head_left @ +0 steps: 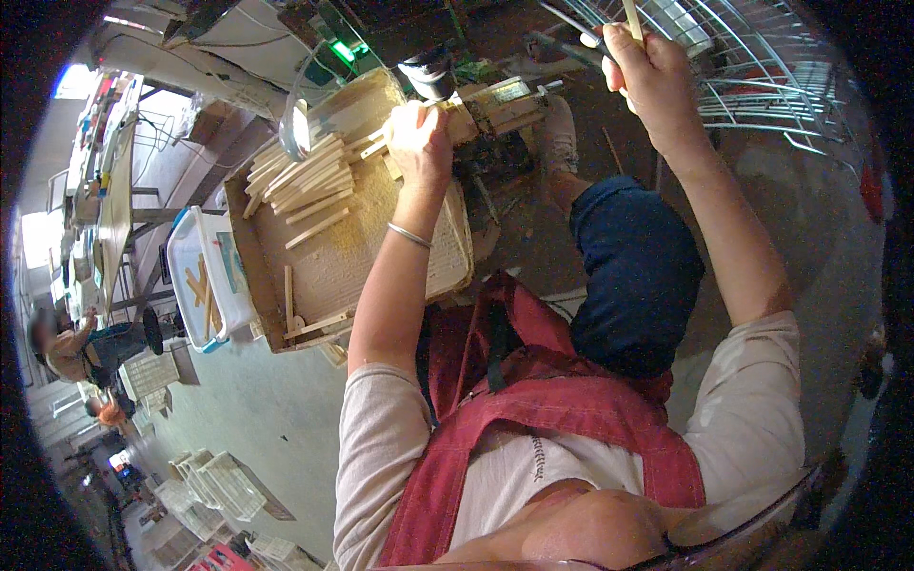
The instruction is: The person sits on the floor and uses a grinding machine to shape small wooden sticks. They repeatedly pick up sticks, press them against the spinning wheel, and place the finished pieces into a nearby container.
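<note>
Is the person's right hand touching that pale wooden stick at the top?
Touching. The head view shows it: the right hand is curled up, and the pale wooden stick pokes out of its grip.

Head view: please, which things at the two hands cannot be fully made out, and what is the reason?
In the head view:
- Left hand: most fingertips hidden by the hand itself.
- Wooden stick in the right hand: upper end cut off by the top edge.
- Wire rack: cut off by the top edge.
</note>
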### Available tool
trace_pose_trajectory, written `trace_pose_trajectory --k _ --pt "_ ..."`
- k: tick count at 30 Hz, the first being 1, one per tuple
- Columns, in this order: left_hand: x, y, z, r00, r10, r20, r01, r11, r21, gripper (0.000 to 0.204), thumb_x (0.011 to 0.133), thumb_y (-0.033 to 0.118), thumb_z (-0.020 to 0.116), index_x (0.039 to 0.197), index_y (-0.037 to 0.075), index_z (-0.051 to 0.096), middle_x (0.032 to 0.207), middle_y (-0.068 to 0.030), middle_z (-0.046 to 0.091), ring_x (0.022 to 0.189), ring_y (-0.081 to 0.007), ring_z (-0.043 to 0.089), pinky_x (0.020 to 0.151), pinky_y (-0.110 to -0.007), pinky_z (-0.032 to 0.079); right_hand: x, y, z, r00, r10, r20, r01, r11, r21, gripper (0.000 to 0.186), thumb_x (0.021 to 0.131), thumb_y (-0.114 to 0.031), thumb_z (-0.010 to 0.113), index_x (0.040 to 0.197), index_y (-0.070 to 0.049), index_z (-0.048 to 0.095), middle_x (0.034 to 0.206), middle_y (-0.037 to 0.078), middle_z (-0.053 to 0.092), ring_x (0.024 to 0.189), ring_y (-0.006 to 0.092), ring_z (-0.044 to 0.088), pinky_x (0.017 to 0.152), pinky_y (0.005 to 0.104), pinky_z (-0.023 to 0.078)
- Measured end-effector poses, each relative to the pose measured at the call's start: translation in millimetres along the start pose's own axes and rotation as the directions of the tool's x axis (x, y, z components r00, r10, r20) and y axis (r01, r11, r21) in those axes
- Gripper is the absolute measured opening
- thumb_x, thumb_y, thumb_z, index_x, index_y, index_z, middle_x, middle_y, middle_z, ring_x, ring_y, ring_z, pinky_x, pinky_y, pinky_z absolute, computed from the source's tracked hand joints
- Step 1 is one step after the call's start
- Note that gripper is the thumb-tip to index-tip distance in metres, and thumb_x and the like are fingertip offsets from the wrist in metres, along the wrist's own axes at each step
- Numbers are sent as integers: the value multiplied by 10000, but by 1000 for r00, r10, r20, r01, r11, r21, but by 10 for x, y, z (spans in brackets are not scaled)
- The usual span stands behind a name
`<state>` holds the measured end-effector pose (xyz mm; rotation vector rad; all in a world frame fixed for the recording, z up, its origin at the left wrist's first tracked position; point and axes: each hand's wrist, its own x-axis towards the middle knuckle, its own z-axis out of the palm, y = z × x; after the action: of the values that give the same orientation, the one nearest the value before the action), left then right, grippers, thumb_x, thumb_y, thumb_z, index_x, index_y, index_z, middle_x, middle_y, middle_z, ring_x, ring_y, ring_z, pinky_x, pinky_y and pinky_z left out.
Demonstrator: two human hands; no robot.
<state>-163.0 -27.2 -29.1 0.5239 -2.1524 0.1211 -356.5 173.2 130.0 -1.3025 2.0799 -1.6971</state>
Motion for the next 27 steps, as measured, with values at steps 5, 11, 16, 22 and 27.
trace_pose_trajectory --k 5,11,16,22,27 --pt "-12 3 19 1000 -2 6 2 1000 8 113 711 86 678 724 113 569 770 -55 527 785 -271 560 707 -402 415 10 276 25 997 49 57 -46 997 -59 370 1027 -376 541 801 -98 633 574 -46 520 477 31 412 447 223 303" --pt "-28 -11 37 1000 -11 4 11 1000 13 111 704 88 681 722 114 574 767 -54 524 789 -268 557 716 -401 413 67 643 157 995 -2 97 14 993 -121 282 1043 -269 531 1022 -42 695 700 -9 635 502 31 423 465 223 322" --pt "-4 16 9 1000 -11 1 11 1000 28 109 689 80 675 716 119 577 765 -49 522 786 -264 555 719 -396 412 125 708 303 966 242 91 -238 970 -50 276 1036 -266 543 1060 -21 668 729 13 654 434 55 444 373 232 329" --pt "-30 4 5 999 -23 26 22 999 45 119 665 66 672 703 128 577 761 -44 521 785 -263 553 721 -391 412 206 587 459 895 428 127 -421 904 -79 364 1025 -392 542 1055 -52 668 648 24 620 424 76 504 344 238 364" --pt "-45 -9 37 999 -36 13 36 999 5 116 666 63 674 712 126 587 768 -46 529 793 -267 549 729 -394 410 344 846 629 891 436 128 -435 900 -42 436 1031 -430 515 1283 -83 593 852 62 703 497 97 593 376 234 466"
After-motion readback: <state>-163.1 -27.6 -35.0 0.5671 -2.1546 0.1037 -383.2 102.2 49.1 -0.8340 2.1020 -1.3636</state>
